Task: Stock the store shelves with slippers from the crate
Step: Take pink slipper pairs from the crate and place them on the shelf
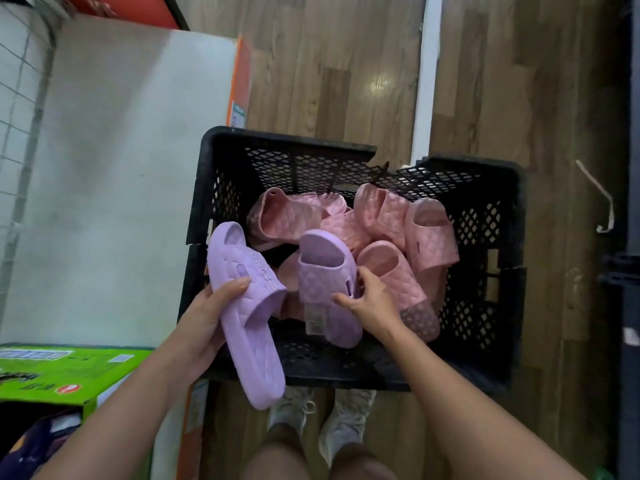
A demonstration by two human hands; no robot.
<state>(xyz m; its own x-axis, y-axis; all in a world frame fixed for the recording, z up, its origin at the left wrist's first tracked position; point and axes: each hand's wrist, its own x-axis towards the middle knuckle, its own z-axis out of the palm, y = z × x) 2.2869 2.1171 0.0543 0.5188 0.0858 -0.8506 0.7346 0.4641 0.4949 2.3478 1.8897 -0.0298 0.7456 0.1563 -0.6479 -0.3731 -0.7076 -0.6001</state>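
Observation:
A black mesh crate stands on the wooden floor in front of me, with several pink quilted slippers piled inside. My left hand grips a purple slipper by its side, held over the crate's left rim with its heel toward me. My right hand pinches the strap edge of a second purple slipper that lies in the crate, a clear tag hanging from it.
A white shelf surface with an orange front edge lies to the left, with wire mesh at its far left. A green carton sits at lower left. My feet stand just behind the crate. A dark rack lines the right edge.

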